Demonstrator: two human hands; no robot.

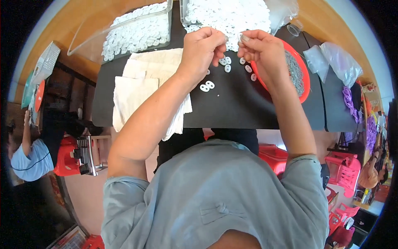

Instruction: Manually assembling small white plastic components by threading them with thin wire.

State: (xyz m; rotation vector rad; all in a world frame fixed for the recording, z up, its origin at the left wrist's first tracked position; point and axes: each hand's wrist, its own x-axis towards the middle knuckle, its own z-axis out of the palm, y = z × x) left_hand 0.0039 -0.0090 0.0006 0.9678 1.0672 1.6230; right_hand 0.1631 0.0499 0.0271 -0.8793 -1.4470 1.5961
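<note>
My left hand (204,49) and my right hand (262,49) are raised over the far part of the black table, a short gap between them. Both have thumb and forefinger pinched together; whatever they hold is too small to make out. Beyond them spreads a heap of small white oval pieces (232,14). Several loose ovals with two holes, such as this white piece (227,68), lie on the table below the hands. Nearer me sit two more, one being this white oval (204,88). Partly behind my right wrist stands a red bowl (306,85) of small grey metal-looking parts (293,72).
At the far left, a see-through bin (170,25) holds many white ovals. Cream cloths (134,97) lie beneath my left forearm. Plastic bags (338,60) and a small see-through cup (294,28) are at the right. Off to the left, another person (33,159) sits near a red stool (66,155).
</note>
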